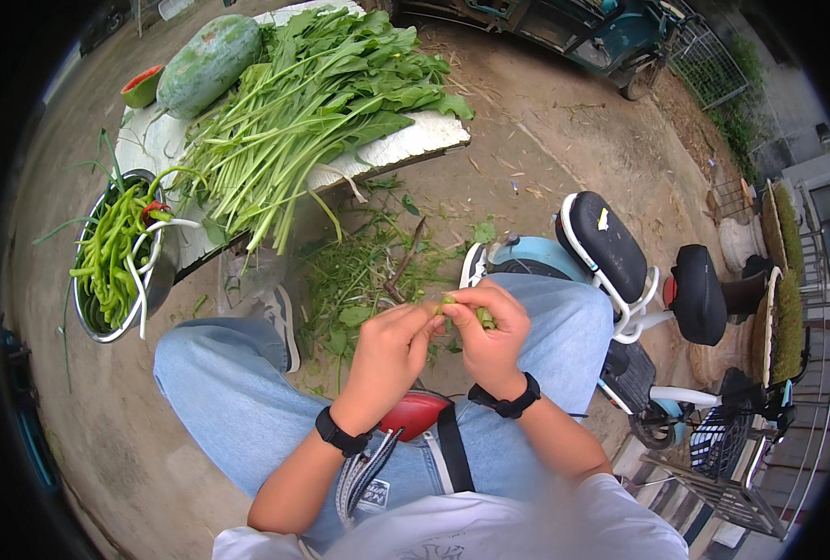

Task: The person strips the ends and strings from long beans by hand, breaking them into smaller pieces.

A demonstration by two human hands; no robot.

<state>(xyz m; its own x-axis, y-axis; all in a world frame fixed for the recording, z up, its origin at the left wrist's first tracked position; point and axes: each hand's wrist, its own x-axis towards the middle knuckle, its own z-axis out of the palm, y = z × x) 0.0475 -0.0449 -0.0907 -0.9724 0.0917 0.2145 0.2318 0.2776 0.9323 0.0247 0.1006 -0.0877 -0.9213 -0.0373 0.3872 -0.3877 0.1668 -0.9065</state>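
My left hand (390,341) and my right hand (493,332) meet fingertip to fingertip above my lap. Between them they pinch a short piece of green stalk (448,301). More cut green stalk ends (485,318) show in the curl of my right fingers. Below and beyond my hands, a pile of green trimmings (355,280) lies on the ground between my feet. A large heap of long-stemmed leafy greens (303,126) rests on a low white board table (429,133) ahead. My fingers hide part of the stalk.
A metal bowl (170,259) of green peppers (110,255) and white-stemmed scallions stands at the table's left corner. Behind are a winter melon (210,66) and a cut watermelon piece (142,87). A light-blue electric scooter (607,231) stands close on the right; a three-wheeled vehicle (583,35) is farther off.
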